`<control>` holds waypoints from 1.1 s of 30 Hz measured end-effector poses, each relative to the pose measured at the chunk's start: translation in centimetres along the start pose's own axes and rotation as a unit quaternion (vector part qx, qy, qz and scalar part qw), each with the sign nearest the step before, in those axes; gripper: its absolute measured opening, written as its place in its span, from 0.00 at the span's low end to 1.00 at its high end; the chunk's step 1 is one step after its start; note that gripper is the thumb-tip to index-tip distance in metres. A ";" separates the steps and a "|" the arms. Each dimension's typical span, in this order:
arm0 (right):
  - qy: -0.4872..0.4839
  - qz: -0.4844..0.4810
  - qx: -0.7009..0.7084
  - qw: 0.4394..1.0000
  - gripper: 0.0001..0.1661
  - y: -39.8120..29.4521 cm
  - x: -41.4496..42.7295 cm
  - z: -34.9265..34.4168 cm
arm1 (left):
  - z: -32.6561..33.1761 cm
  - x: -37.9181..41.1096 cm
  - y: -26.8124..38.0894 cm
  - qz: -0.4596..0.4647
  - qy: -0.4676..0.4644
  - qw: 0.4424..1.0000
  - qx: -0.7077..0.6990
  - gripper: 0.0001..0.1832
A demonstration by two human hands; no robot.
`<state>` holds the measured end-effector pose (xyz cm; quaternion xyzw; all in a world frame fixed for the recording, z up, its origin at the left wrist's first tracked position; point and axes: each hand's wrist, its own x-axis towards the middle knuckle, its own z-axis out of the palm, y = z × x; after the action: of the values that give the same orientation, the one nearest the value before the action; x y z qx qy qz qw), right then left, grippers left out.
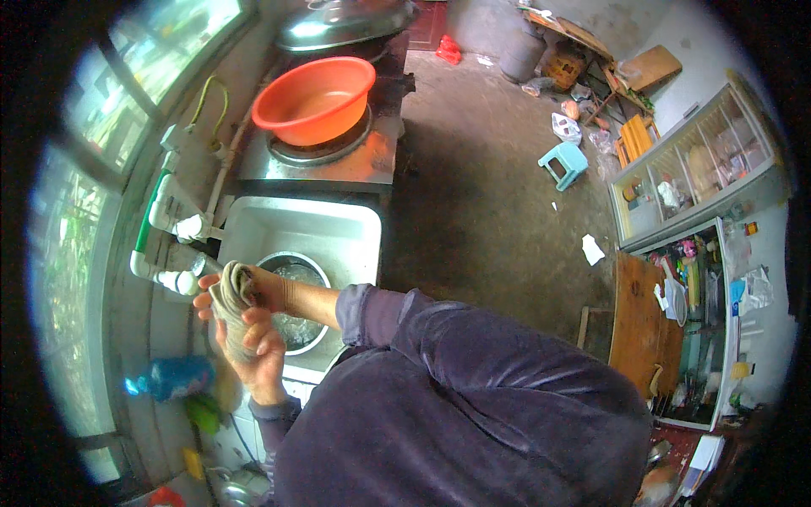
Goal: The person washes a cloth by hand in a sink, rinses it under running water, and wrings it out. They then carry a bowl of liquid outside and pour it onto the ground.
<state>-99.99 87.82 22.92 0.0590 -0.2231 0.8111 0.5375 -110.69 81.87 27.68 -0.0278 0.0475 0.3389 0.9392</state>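
Note:
A bunched greyish-beige cloth is held between my two hands above the left side of a sink. My left hand grips the cloth's lower part, its fingers curled over it. At the cloth's upper end is my right hand, closed around it, with part of the palm hidden by the cloth. Below my right wrist, a round metal basin stands in the sink with water in it. White pipes and a tap are just left of my hands.
An orange plastic basin rests on the stove beyond the sink, near a large metal lid. A blue bottle lies by the window side. On the floor to the right stands a light-blue stool, with a glass-fronted cabinet behind it.

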 end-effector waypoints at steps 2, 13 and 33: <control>-0.001 0.060 0.052 0.997 0.38 -1.8 -0.3 2.9 | 0.9 -0.3 -0.4 0.052 0.021 0.998 -0.029 0.21; 0.076 0.157 -0.153 0.973 0.17 -1.2 -0.4 -0.5 | -0.2 -1.1 -0.7 -0.013 0.156 0.988 0.006 0.26; 0.202 0.158 -0.379 0.889 0.13 4.0 2.2 -3.3 | -6.6 -2.1 1.2 0.110 0.229 0.824 0.507 0.09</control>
<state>-103.96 89.76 19.53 -0.3504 -0.4061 0.7336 0.4173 -113.52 80.86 21.28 0.3806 0.4288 0.3524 0.7397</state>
